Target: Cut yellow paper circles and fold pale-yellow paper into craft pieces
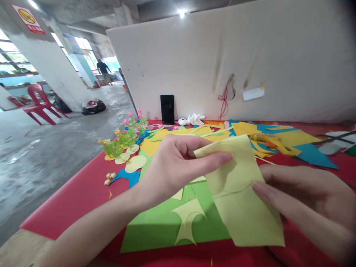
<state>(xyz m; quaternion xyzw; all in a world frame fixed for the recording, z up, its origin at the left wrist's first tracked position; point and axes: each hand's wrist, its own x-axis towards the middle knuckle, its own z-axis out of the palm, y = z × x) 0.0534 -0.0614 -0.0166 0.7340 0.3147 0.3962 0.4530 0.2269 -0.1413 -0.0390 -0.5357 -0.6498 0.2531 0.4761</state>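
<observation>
A sheet of pale yellow paper [247, 218] is held up in front of me, with a curved line across its middle. My left hand [180, 159] pinches its upper left part, thumb on the near face. At its right edge, my right hand [303, 200] grips it between thumb and fingers; some of those fingers are hidden behind the sheet. Below lies a green paper sheet [155, 230], bearing a pale yellow offcut [187, 222] with curved cut-out sides. Several pale yellow paper discs [135, 164] lie to the left, beside a blue paper scrap [128, 178].
Small paper flowers [136, 126] stand at the back left. A black phone [167, 109] leans against the white board [194, 66]. Yellow-handled scissors [278, 144] lie on coloured paper at right. Red covering [69, 207] spans the table. A person [103, 70] stands far off.
</observation>
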